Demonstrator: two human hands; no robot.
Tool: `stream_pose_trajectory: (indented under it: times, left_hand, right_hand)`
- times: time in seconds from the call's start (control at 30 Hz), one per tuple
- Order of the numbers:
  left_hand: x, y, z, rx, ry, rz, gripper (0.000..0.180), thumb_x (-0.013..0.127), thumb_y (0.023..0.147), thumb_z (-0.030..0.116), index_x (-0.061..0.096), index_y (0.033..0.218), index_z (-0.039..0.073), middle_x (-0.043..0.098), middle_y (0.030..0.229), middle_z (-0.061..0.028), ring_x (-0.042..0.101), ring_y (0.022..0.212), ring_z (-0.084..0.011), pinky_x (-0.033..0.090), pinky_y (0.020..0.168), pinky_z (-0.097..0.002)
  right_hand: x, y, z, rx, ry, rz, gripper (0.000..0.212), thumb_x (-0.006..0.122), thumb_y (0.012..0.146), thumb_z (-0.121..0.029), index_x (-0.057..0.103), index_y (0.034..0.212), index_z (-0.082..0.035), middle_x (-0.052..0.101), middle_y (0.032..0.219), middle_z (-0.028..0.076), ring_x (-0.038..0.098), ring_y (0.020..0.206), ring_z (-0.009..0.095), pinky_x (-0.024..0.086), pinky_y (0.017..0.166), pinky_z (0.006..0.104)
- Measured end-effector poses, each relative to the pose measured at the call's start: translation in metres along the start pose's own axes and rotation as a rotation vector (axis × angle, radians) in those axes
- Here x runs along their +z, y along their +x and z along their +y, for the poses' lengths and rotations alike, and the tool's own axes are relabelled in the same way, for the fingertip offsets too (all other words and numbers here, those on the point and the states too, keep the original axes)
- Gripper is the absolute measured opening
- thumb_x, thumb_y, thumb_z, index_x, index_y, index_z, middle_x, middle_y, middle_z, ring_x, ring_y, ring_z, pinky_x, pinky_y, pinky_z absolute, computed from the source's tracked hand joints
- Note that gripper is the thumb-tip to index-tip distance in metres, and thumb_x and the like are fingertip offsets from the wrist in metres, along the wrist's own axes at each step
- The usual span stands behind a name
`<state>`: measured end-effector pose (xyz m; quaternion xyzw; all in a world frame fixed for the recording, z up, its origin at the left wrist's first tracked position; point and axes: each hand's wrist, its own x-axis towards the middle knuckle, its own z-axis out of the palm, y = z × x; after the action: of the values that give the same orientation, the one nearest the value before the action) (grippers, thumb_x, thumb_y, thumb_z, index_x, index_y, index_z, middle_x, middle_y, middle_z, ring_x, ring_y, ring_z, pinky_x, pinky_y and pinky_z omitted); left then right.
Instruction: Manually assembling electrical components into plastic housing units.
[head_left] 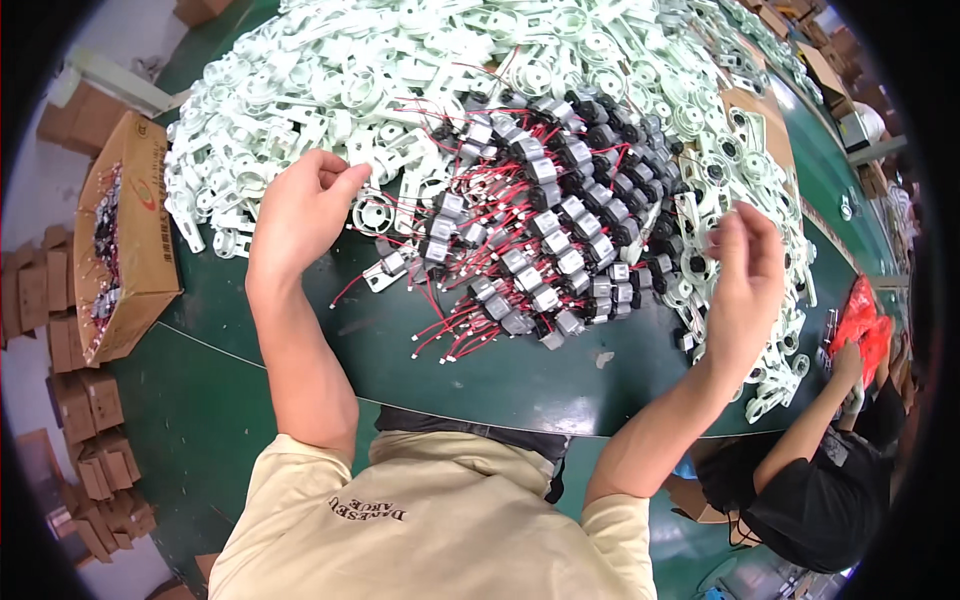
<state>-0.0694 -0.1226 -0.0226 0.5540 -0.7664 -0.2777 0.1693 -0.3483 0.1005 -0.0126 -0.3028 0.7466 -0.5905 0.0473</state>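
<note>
Far left of the motors, a stack of boxes point(105, 405) stands at floor level. Nearer to the motors, though well apart from them, is an open carton point(152, 235) holding dark and silver pieces with red wires. The left hand point(300, 220) is raised just left of the motors, in front of the pale parts point(350, 75). Its fingers curl in and the thumb reaches out toward the motors; I cannot tell whether it grips anything.

The pale parts lie in a broad heap that spreads left of the motors, behind them and down their right side. The motors point(565, 230) lie bunched on the green table point(430, 385), silver and black, many in close rows. Their red wires point(465, 345) fan out mostly to the left and front, ending in small white plugs. In front of the motors is the person's cream shirt point(440, 520).

The right hand point(750, 265) is right of the motors, over the pale parts, its fingers bent and partly blurred; whether they close on something I cannot tell. Farther right of the motors, a co-worker in a black top point(825, 505) has a hand point(848, 362) at a red bag point(862, 315).
</note>
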Motion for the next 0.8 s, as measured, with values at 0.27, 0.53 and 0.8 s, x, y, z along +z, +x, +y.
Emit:
stream_pose_trajectory:
  times: [0.27, 0.53, 0.8]
  left_hand:
    - [0.008, 0.005, 0.0, 0.126, -0.194, -0.007, 0.024, 0.069, 0.085, 0.021, 0.062, 0.088, -0.001, 0.059, 0.073, -0.0041, 0.052, 0.067, -0.0126, 0.044, 0.064, -0.0276]
    - [0.007, -0.009, 0.032, 0.212, -1.177, -0.054, 0.022, 0.046, 0.101, 0.026, 0.05, 0.104, 0.005, 0.065, 0.105, -0.0189, 0.066, 0.101, -0.0312, 0.061, 0.069, -0.0372]
    - [0.04, -0.039, 0.062, 0.131, -1.278, -0.511, 0.028, 0.041, 0.102, 0.023, 0.047, 0.12, 0.002, 0.064, 0.106, -0.0214, 0.068, 0.091, -0.0296, 0.059, 0.065, -0.0312]
  right_hand:
    - [0.001, -0.009, -0.008, 0.044, -0.304, -0.3, 0.012, 0.061, 0.088, -0.004, 0.063, 0.099, 0.001, 0.062, 0.075, 0.007, 0.056, 0.065, 0.009, 0.047, 0.06, 0.025]
    - [0.009, -0.01, -0.008, 0.048, -0.239, -0.34, 0.008, 0.063, 0.086, 0.001, 0.063, 0.093, 0.002, 0.063, 0.07, 0.005, 0.057, 0.063, 0.009, 0.048, 0.059, 0.0237]
    - [0.006, -0.014, -0.019, 0.005, 0.452, -0.373, 0.008, 0.059, 0.091, 0.001, 0.057, 0.098, 0.001, 0.067, 0.092, 0.01, 0.062, 0.093, 0.017, 0.048, 0.087, 0.0288]
